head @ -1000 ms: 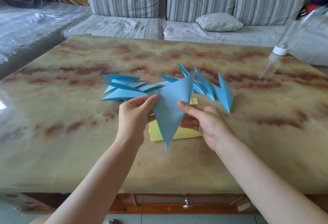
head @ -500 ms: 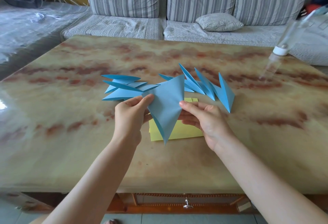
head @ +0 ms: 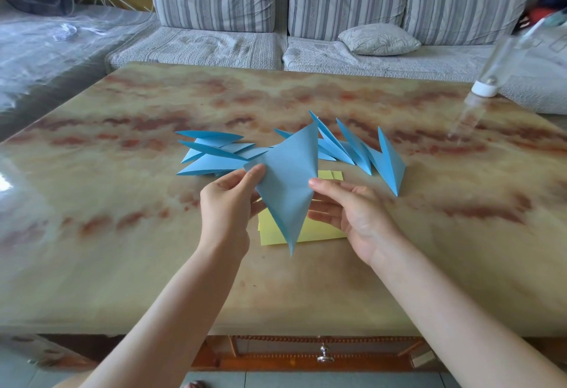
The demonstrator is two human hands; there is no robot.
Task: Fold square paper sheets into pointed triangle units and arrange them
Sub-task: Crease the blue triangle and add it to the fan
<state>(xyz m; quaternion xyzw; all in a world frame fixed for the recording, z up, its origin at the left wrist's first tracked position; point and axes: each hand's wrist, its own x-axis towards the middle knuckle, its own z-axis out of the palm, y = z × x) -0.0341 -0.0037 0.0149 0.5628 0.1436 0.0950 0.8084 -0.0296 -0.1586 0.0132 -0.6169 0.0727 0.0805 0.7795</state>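
I hold a blue paper folded into a long pointed triangle (head: 287, 185) above the table, tip pointing down toward me. My left hand (head: 228, 203) pinches its left corner between thumb and fingers. My right hand (head: 349, 209) holds its right edge, thumb on top and fingers behind. Under it lies a stack of yellow square sheets (head: 313, 229). Several finished blue pointed units lie flat at the left (head: 211, 154). Several more stand on edge at the right (head: 383, 163).
The marble-patterned table (head: 122, 234) has a drawer with a metal knob (head: 325, 355) at its near edge. A clear bottle with a white cap (head: 487, 83) stands tilted at the far right corner. Behind the table stands a striped sofa with a cushion (head: 379, 39).
The blue triangle has been folded narrower and its lower tip has risen a little. Both hands have stayed at its sides.
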